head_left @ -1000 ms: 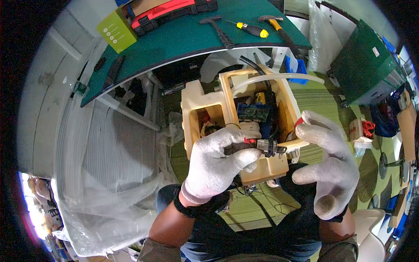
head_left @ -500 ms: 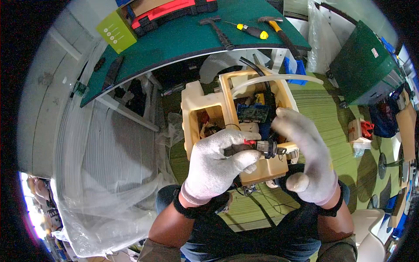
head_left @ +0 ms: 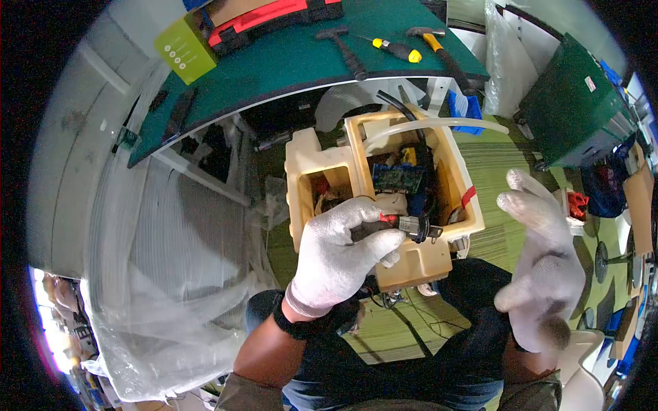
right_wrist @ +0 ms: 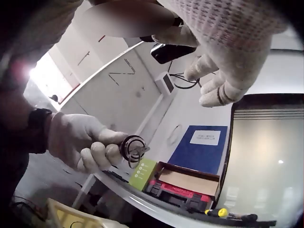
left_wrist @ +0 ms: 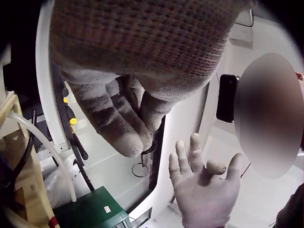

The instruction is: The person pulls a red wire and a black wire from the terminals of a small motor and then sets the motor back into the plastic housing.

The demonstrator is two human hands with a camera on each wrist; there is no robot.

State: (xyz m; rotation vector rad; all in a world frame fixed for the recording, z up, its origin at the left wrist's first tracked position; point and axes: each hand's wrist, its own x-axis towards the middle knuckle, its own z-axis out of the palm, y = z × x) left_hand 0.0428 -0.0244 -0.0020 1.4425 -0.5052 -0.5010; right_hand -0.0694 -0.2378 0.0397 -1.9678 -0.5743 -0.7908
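My gloved left hand pinches a key switch between thumb and forefinger, above the front of a cream plastic housing. Red shows at the switch's rear end. Its black ring faces right, and in the right wrist view a key with a metal loop stands in it. To the right, apart from the switch and housing, my gloved right hand holds nothing. Its fingers are spread in the left wrist view. Inside the housing lie a green circuit board and a black hose.
A pale tube arches out over the housing's right side. Behind is a green-topped table bearing two hammers, a yellow-black screwdriver and a red-black toolbox. A dark green cabinet stands at right.
My right hand moved left over the housing's right edge, then swung back out to the right. The left hand kept its pinch on the key switch, almost still.
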